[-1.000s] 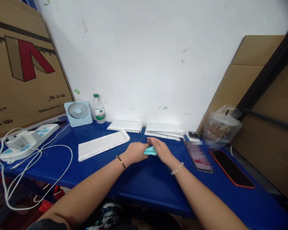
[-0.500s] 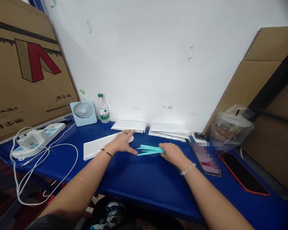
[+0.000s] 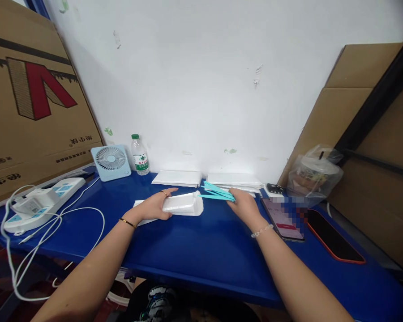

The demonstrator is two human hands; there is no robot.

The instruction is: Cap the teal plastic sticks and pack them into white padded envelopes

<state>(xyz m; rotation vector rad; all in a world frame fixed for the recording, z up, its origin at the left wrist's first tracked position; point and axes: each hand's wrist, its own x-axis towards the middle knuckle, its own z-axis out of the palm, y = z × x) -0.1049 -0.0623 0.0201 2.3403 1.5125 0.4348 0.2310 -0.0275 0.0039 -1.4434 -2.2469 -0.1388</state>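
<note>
My left hand [image 3: 154, 206] is closed around the middle of a flat white plastic sleeve [image 3: 181, 204], thumb on the near side and fingers over the far side. The sleeve's rounded right end points toward the turquoise strips [image 3: 216, 192]. These thin flat strips fan out leftward from my right hand [image 3: 243, 205], which is closed on their right ends. The strip tips are close to the sleeve's right end; whether they touch it I cannot tell. Behind, against the wall, lie a left stack of white sleeves [image 3: 176, 178] and a right stack of white sleeves [image 3: 233, 180].
A small blue fan [image 3: 110, 162] and a water bottle [image 3: 140, 156] stand at the back left. A power strip [image 3: 62, 190] with cables is at the left edge. To the right lie a phone [image 3: 285, 223], a red-edged phone [image 3: 336, 235] and a bagged cup [image 3: 314, 172].
My left hand has taken hold of the white sleeve and shifted it to the right. My right hand has raised the turquoise strips slightly toward the back. The view has turned a little.
</note>
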